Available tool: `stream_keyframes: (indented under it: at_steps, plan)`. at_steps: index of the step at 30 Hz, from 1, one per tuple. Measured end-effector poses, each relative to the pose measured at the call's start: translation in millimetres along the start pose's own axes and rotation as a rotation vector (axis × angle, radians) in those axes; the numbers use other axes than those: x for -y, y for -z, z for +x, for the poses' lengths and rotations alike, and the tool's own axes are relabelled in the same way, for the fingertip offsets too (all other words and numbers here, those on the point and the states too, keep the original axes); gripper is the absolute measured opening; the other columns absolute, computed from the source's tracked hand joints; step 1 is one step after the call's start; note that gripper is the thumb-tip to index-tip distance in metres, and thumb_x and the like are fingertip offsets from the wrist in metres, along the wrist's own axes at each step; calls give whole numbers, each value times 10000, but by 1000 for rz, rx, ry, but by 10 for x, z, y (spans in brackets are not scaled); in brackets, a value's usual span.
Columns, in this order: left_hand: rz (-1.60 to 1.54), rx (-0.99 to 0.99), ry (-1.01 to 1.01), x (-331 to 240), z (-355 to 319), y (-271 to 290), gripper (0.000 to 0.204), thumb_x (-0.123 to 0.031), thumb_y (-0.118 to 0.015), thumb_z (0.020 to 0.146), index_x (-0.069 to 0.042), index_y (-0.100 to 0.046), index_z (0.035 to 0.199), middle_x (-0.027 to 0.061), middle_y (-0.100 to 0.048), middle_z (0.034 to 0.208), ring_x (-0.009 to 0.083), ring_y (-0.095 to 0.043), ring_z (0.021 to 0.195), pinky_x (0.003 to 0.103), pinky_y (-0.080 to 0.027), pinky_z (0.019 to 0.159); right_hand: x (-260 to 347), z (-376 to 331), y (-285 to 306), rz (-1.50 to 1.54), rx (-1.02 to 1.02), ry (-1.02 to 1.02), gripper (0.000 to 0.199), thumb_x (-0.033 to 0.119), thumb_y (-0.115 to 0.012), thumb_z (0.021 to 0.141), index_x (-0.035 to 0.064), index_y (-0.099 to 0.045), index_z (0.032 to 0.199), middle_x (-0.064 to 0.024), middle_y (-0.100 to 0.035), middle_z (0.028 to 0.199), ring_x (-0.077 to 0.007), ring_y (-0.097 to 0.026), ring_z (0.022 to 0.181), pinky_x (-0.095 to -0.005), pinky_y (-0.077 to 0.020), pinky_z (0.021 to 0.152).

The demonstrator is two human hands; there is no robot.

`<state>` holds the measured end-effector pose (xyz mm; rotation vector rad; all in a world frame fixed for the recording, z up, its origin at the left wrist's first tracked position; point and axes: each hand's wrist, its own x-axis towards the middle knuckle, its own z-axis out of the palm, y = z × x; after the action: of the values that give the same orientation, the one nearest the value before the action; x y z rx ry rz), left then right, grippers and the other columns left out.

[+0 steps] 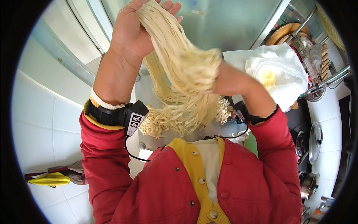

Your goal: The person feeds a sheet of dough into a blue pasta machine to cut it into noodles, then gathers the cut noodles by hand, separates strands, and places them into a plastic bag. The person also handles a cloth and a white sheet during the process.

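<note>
A long hank of pale, flat fresh noodles [167, 41] is stretched between my raised hands. My left hand [130, 33], at the top left, is closed around one end, with the strands lying across the palm and fingertips showing beyond them. My right hand [231, 78] is lower and to the right, holding the other end; the noodles cover its fingers and are blurred there. Loose strands hang below the hank toward a heap of noodles [154, 121] on the grey work surface [149, 89].
White cloth or plastic sheeting [287, 67] with a yellowish patch lies at the right, beside a metal rack [317, 87]. A pan lid [315, 142] and a metal pot [308, 184] are farther down the right. Frosted glass panels [227, 22] stand ahead; a yellow-and-grey cloth [52, 179] hangs at left.
</note>
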<state>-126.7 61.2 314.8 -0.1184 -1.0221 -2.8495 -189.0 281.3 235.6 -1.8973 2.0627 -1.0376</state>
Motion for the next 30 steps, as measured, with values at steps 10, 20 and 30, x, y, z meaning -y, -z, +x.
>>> stream_keyframes:
  at_steps: [10,20,30]
  plan:
    - [33,-97,145,762,-93,589,353,-333,-601,926,-46,-528,1116,183,-602,1108,326,-573,1105,490,-517,868,-470,-383,-332,495,61,-863,432,137,-727,739,15,-641,1145,-48,-630,827,-97,-551,692,-273,-450,604]
    - [-404,40,388,1555,-213,912,836,-729,-307,902,-31,-439,1344,157,-530,1300,323,-529,1156,488,-414,1000,-121,102,-260,405,-315,-436,192,16,-618,805,-3,-711,971,-105,-706,972,-140,-645,860,-267,-505,780]
    - [-155,-11,428,1610,-224,1021,629,-610,-480,918,-34,-531,1165,162,-615,1081,306,-594,997,448,-482,897,-222,-123,-314,716,-415,-566,273,-67,-555,816,-50,-670,1063,-111,-700,962,-148,-655,840,-262,-526,753]
